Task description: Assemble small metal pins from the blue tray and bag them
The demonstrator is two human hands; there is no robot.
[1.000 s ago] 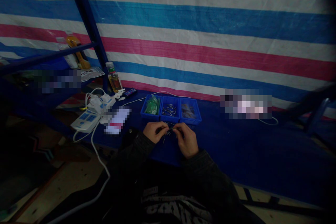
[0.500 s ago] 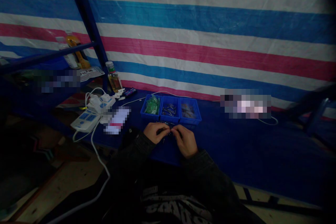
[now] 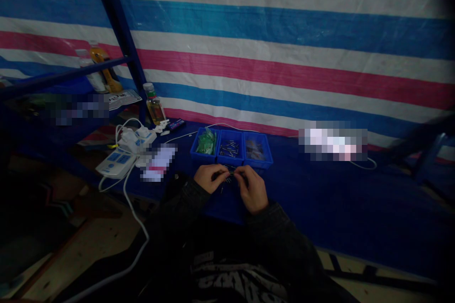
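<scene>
My left hand (image 3: pixel 209 179) and my right hand (image 3: pixel 253 190) meet low over the blue table, fingertips pinched towards each other. Between them runs a small thin rod (image 3: pixel 232 173), gripped at both ends; its exact kind is too small to tell. Several slim metal pieces (image 3: pixel 228 180) lie just beneath the fingers. Beyond the hands stand a blue bin with green plastic pieces (image 3: pixel 206 142), a middle bin holding slim dark metal pieces (image 3: pixel 229 147), and a right bin with brownish small parts (image 3: pixel 254 149).
Left of the bins lies a lit phone (image 3: pixel 159 163), blurred out, beside white power strips (image 3: pixel 117 164) with trailing cables. A drink bottle (image 3: pixel 155 106) stands behind them near a blue metal frame (image 3: pixel 124 33). Another blurred bright object (image 3: pixel 332 142) sits at the back right.
My fingertips have drawn slightly apart, and the thin rod between them now shows. The right hand has shifted a little upward. The bins stay where they were.
</scene>
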